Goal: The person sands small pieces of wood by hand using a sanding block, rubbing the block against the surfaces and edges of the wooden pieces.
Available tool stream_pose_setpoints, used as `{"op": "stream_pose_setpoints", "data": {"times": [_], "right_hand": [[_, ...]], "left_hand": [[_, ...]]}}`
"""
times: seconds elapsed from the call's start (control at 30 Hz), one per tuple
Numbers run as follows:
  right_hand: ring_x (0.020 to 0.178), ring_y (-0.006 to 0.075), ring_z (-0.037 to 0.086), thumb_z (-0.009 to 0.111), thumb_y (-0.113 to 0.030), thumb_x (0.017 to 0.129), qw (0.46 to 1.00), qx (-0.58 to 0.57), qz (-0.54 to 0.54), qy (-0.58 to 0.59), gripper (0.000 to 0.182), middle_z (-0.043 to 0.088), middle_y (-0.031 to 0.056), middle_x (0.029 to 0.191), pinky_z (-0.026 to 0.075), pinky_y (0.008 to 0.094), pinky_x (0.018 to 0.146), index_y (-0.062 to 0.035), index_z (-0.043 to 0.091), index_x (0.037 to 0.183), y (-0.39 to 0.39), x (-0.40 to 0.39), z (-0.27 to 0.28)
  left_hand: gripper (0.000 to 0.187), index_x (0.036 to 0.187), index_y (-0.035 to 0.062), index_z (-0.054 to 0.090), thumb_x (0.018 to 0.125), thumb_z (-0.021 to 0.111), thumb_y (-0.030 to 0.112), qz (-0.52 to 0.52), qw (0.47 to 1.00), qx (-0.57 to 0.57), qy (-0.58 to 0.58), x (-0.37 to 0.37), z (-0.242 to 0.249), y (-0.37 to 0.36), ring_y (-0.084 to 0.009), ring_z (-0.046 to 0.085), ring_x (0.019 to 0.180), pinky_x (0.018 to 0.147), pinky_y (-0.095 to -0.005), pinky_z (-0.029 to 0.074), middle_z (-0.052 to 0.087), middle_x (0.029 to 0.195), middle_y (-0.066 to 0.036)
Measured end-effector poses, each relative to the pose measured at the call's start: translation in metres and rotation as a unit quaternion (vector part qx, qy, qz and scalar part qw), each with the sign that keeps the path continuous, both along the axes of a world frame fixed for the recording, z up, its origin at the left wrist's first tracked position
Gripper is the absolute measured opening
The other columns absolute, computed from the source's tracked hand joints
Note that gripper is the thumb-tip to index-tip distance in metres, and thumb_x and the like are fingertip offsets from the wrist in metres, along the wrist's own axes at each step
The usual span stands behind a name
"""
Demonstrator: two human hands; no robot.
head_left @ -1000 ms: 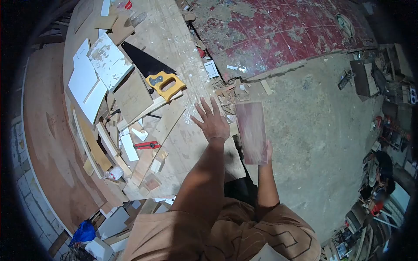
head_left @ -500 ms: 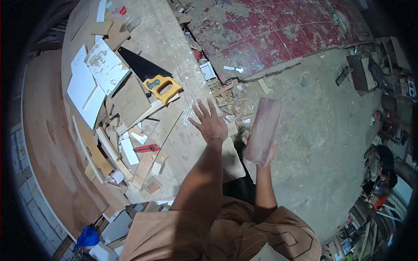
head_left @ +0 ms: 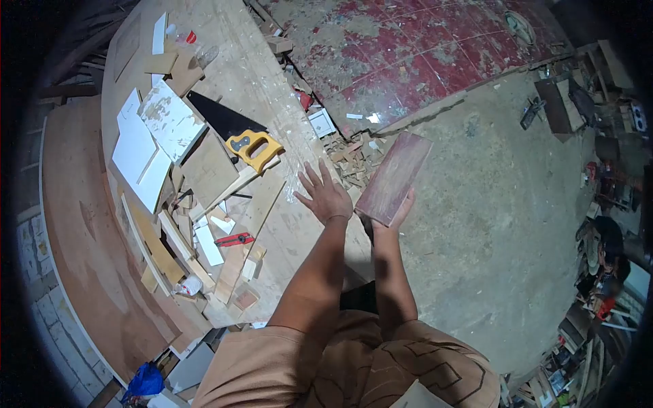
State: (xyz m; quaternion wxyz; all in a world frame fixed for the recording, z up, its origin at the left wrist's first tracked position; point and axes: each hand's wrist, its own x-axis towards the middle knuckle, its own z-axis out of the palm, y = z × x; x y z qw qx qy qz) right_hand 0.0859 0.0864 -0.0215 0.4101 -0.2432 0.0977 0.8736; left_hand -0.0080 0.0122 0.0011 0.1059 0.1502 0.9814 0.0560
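My left hand (head_left: 329, 198) lies flat on the wooden workbench (head_left: 286, 234), fingers spread, with nothing in it. In my right hand (head_left: 401, 212) is a reddish-brown wooden block (head_left: 396, 178), gripped near its lower end. The block is tilted beside the bench's right edge, its top corner pointing away to the right. Part of my right hand is hidden under the block. A handsaw (head_left: 256, 151) with a yellow handle rests on the bench just beyond my left hand. Closer to me on the bench lies a red utility knife (head_left: 235, 239).
White boards (head_left: 141, 160) and a paint-flecked panel (head_left: 170, 121) lie on the bench's left side among wood strips and offcuts. Wood scraps (head_left: 354, 163) are heaped on the floor past the bench edge. Red tiles (head_left: 408, 51) cover the far floor; clutter lines the right.
My right hand has brought the block up and left, closer to the bench edge, tilting it further right at the top. My left hand stays on the bench.
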Motion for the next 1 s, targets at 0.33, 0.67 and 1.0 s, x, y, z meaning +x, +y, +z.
{"op": "stream_pose_setpoints", "data": {"times": [0.33, 0.67, 1.0], "right_hand": [[0.072, 0.0244, 0.068, 0.045, -0.024, 0.100, 0.845, 0.164, 0.288, -0.419, 0.039, 0.067, 0.0143, 0.100, 0.058, 0.0342, 0.066, 0.0004, 0.052, 0.130, 0.000, 0.074, 0.003], [0.095, 0.0250, 0.066, 0.053, -0.032, 0.100, 0.840, 0.007, 0.375, -0.391, 0.042, 0.066, 0.0134, 0.109, 0.053, 0.0381, 0.084, 0.0017, 0.058, 0.123, 0.028, -0.009, 0.031], [0.101, 0.0301, 0.063, 0.051, -0.033, 0.097, 0.878, -0.001, 0.403, -0.259, 0.040, 0.065, 0.0150, 0.112, 0.051, 0.0446, 0.090, -0.0018, 0.058, 0.121, 0.015, 0.017, 0.045]], "left_hand": [[0.076, 0.157, 0.0215, 0.019, 0.087, 0.050, 0.019, 0.003, 1.000, 0.010, 0.001, 0.002, -0.004, -0.002, -0.0414, 0.007, 0.149, 0.113, -0.0681, 0.002, 0.010, 0.163, -0.014], [0.074, 0.156, 0.0175, 0.021, 0.088, 0.051, 0.020, 0.002, 1.000, 0.011, 0.006, 0.001, 0.001, -0.001, -0.0420, 0.006, 0.149, 0.113, -0.0675, 0.001, 0.011, 0.162, -0.016], [0.074, 0.157, 0.0234, 0.016, 0.092, 0.050, 0.027, 0.006, 1.000, -0.014, -0.018, 0.000, 0.000, -0.001, -0.0389, 0.002, 0.150, 0.114, -0.0668, 0.000, 0.004, 0.164, -0.012]]}}
